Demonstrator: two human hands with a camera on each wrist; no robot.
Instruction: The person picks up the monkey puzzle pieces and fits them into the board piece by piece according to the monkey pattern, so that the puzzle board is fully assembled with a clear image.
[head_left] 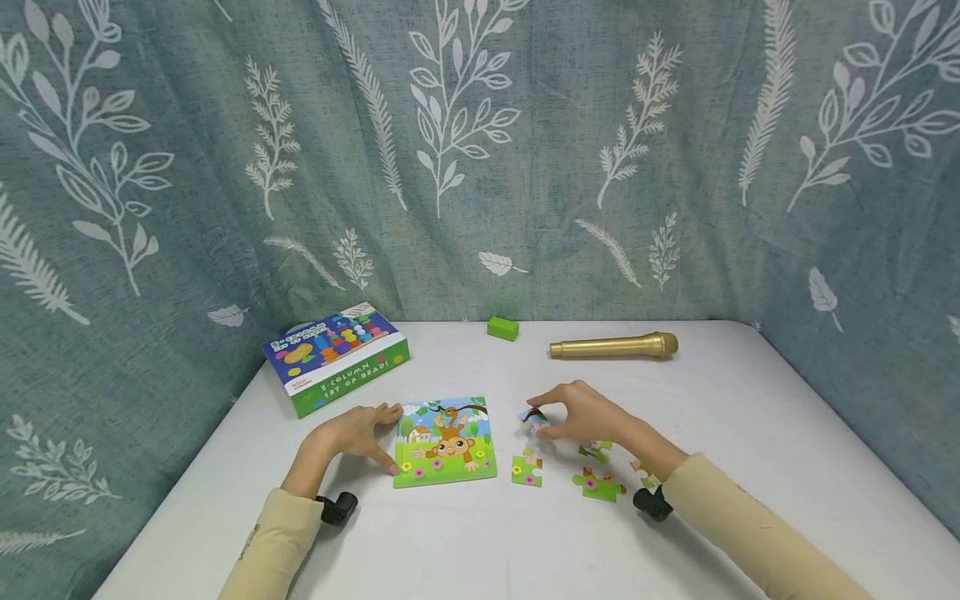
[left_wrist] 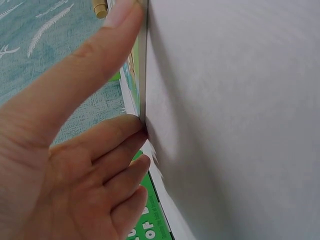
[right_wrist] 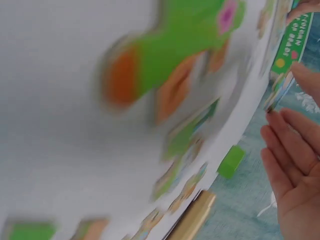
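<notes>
A square puzzle board (head_left: 446,442) with a monkey picture lies flat on the white table. My left hand (head_left: 356,437) is at its left side, thumb at the lower corner and fingertips at the upper one; in the left wrist view the straight thumb (left_wrist: 75,80) and fingertips touch the board's edge. To the board's right, my right hand (head_left: 588,414) pinches a blue puzzle piece (head_left: 535,421) with a dark branch on it, between thumb and fingers. Below that hand lie a green puzzle piece with flowers (head_left: 527,469) and another green-and-orange piece (head_left: 599,485).
More puzzle pieces (head_left: 595,451) lie beneath the right forearm, partly hidden. A boxed bead set (head_left: 337,357) stands at the back left. Along the back are a green block (head_left: 502,328) and a gold toy microphone (head_left: 613,346). A patterned curtain (head_left: 480,167) hangs behind the table.
</notes>
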